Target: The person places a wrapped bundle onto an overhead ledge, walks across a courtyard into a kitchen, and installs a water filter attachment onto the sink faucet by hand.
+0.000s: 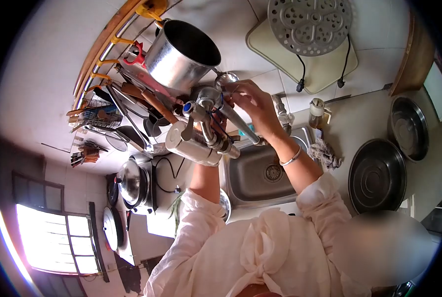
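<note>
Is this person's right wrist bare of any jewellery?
No, a silver bangle circles it between the right hand and the rolled sleeve.

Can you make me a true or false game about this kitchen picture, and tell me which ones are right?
1. The right hand is up by the metal tap. True.

2. The sink is full of plates. False: no plates show in it, and you can see its drain.

3. The bracelet is on the left arm. False: it is on the right arm.

4. A round metal rack with holes hangs in front of part of a pale board. True.

5. There is just one round metal basin. False: there are two, a nearer basin and a farther basin.

6. The sleeves are pale. True.
</note>
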A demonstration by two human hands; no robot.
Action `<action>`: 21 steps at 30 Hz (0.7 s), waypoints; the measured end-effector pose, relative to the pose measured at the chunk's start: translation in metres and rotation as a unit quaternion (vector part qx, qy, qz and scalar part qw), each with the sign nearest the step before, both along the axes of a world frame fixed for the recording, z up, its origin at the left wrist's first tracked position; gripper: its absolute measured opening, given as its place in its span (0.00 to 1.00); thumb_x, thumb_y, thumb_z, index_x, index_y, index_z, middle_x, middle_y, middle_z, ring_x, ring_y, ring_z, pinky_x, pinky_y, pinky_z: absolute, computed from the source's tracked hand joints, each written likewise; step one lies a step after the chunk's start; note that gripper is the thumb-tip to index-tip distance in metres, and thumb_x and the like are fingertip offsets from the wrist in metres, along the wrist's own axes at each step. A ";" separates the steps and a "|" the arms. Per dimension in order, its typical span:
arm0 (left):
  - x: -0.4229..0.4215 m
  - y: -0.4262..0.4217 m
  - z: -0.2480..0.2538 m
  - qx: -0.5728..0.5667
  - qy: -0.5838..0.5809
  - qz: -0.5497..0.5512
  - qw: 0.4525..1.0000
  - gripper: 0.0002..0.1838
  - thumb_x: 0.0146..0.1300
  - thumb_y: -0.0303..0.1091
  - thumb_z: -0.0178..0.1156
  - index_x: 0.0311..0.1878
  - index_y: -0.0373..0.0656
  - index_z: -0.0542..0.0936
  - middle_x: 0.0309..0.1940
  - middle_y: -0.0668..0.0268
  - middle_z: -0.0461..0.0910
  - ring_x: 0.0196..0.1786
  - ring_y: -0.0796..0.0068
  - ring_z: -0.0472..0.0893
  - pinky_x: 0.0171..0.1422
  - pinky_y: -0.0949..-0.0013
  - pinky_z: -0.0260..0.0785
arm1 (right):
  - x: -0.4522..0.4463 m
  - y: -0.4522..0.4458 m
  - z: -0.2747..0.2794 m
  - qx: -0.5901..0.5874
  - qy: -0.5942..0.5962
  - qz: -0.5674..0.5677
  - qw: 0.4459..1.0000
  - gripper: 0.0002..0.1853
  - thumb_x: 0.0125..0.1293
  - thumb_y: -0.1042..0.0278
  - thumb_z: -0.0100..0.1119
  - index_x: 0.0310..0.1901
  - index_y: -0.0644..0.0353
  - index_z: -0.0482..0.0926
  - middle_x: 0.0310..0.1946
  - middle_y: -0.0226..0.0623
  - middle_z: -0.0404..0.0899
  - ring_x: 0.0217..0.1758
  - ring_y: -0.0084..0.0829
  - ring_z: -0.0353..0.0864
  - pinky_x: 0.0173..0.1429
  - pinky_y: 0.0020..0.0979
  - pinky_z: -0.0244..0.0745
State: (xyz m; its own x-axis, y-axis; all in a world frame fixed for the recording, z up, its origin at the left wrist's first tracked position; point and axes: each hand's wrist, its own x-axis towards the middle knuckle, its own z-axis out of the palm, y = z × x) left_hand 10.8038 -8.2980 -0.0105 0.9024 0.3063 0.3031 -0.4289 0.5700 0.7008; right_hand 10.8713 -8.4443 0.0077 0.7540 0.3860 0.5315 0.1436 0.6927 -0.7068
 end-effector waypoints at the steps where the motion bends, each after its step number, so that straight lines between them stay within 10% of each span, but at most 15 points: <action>1: 0.000 0.001 -0.001 -0.002 0.003 -0.001 1.000 0.26 0.68 0.47 0.57 0.56 0.31 0.71 0.49 0.50 0.77 0.51 0.58 0.79 0.58 0.60 0.75 | 0.000 -0.003 0.005 0.002 0.033 0.029 0.999 0.14 0.67 0.66 0.60 0.47 0.67 0.79 0.41 0.36 0.81 0.42 0.24 0.81 0.50 0.25 0.72; 6: -0.001 0.002 -0.002 -0.012 0.003 0.001 1.000 0.26 0.67 0.47 0.57 0.56 0.32 0.71 0.49 0.49 0.77 0.52 0.57 0.78 0.59 0.58 0.74 | 0.012 -0.017 0.020 0.029 0.157 0.187 0.969 0.15 0.69 0.63 0.57 0.51 0.63 0.80 0.44 0.32 0.82 0.46 0.23 0.80 0.52 0.28 0.69; 14: -0.007 0.002 0.003 0.099 -0.004 0.013 0.995 0.20 0.61 0.35 0.65 0.55 0.42 0.75 0.49 0.61 0.79 0.54 0.65 0.78 0.60 0.63 0.71 | 0.012 -0.026 0.006 -0.053 0.102 0.132 0.985 0.11 0.68 0.64 0.59 0.41 0.64 0.83 0.33 0.32 0.84 0.34 0.21 0.78 0.41 0.24 0.71; 21: 0.000 0.015 -0.007 0.188 -0.003 0.037 0.981 0.36 0.63 0.53 0.60 0.58 0.26 0.69 0.51 0.46 0.76 0.48 0.63 0.80 0.46 0.73 0.78 | 0.008 -0.020 -0.026 -0.031 0.195 0.088 0.976 0.12 0.69 0.65 0.58 0.43 0.66 0.82 0.34 0.37 0.85 0.31 0.23 0.80 0.38 0.24 0.75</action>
